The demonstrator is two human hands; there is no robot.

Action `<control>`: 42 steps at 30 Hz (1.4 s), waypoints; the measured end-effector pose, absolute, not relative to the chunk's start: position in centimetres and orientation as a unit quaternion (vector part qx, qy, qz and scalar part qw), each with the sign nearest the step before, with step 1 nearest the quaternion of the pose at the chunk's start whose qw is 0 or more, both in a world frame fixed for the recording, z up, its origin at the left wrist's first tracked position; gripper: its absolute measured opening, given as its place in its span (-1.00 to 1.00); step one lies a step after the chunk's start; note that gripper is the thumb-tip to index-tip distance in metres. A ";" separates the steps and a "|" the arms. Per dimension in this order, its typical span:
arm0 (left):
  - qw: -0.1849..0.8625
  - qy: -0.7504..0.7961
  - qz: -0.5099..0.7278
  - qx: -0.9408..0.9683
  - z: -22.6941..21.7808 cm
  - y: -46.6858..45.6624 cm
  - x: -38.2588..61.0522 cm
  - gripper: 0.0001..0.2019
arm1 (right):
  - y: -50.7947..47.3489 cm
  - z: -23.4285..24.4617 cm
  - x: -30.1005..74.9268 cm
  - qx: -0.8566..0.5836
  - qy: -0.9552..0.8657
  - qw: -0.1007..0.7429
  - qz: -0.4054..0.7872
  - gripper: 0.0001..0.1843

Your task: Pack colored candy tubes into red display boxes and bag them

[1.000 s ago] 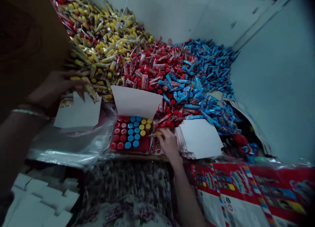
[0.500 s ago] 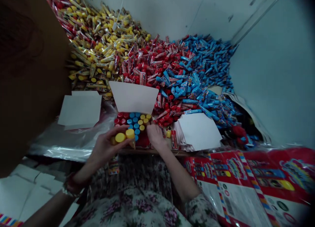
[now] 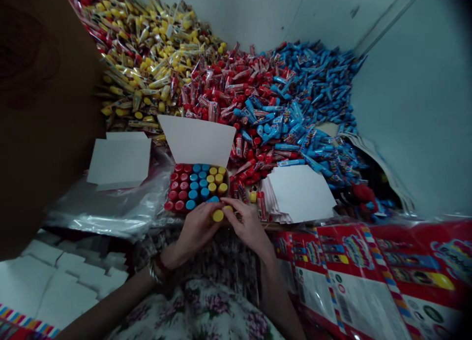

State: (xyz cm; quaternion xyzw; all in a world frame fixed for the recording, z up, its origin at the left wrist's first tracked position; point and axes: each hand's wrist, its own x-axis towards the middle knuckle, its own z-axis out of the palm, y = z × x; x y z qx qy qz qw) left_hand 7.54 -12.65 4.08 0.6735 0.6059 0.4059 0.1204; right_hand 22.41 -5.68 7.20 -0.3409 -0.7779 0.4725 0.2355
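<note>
An open box (image 3: 199, 139), its white lid flap raised at the back, stands in front of me. Inside are rows of upright tubes: red caps (image 3: 177, 186) on the left, blue caps (image 3: 194, 186) in the middle, yellow caps (image 3: 212, 179) on the right. My left hand (image 3: 197, 230) is closed around a yellow-capped tube (image 3: 217, 215) at the box's front edge. Close beside it, my right hand (image 3: 250, 227) pinches a second yellow-capped tube (image 3: 228, 208). The hands hide the box's front right corner and the lower parts of both tubes.
Behind the box rise heaps of yellow tubes (image 3: 147, 59), red tubes (image 3: 221, 91) and blue tubes (image 3: 317, 79). Stacked white card (image 3: 302, 195) lies to the right, a white carton piece (image 3: 120, 158) to the left. Printed red packs (image 3: 354, 271) lie at lower right; brown cardboard (image 3: 47, 133) looms left.
My left hand has moved right with its yellow-capped tubes. My right hand has drawn back from inside the box to meet it. More caps now show in the box's front and right rows.
</note>
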 end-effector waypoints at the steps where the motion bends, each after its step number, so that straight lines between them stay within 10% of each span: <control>1: 0.141 0.605 0.412 0.667 3.8 -12.4 7.5 -0.84 | -5.5 6.6 22.5 -0.342 -0.771 0.229 0.487 -0.67; 12: 0.255 0.673 0.529 0.450 7.8 -11.2 2.3 -0.64 | -3.1 3.3 25.1 -0.433 -0.598 0.373 0.561 -0.63; 18: 0.262 0.654 0.441 0.556 6.3 -10.1 4.4 -0.76 | -2.7 2.3 22.7 -0.408 -0.755 0.306 0.411 -0.74; 25: 0.024 0.674 0.266 0.688 5.0 -10.9 6.2 -0.76 | -2.5 3.0 22.5 -0.407 -0.778 0.317 0.357 -0.73; 33: -0.008 0.682 0.345 0.645 4.6 -11.9 4.7 -0.83 | -2.6 2.2 22.5 -0.361 -0.810 0.296 0.354 -0.76; 42: -0.048 0.714 0.168 0.678 3.3 -10.9 5.5 -0.80 | -1.9 3.0 20.8 -0.330 -0.898 0.112 0.267 -0.71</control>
